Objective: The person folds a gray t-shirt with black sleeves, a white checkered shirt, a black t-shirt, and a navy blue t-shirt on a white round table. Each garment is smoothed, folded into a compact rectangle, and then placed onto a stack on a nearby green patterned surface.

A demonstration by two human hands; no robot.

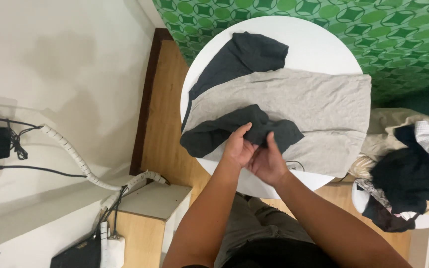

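Observation:
A grey T-shirt with dark sleeves (294,101) lies spread on a round white table (319,42). One dark sleeve (247,54) points to the far left of the table. The near dark sleeve (214,131) is bunched up at the table's front. My left hand (238,147) grips that sleeve's fabric, thumb on top. My right hand (269,161) pinches the same bunch from the right, right beside the left hand. Both forearms reach up from the bottom of the view.
A pile of mixed clothes (413,168) sits to the right of the table. Green patterned carpet (398,34) lies beyond. At the left is a white wall with cables and a ribbed hose (75,156), plus a low white box (152,201) on wood flooring.

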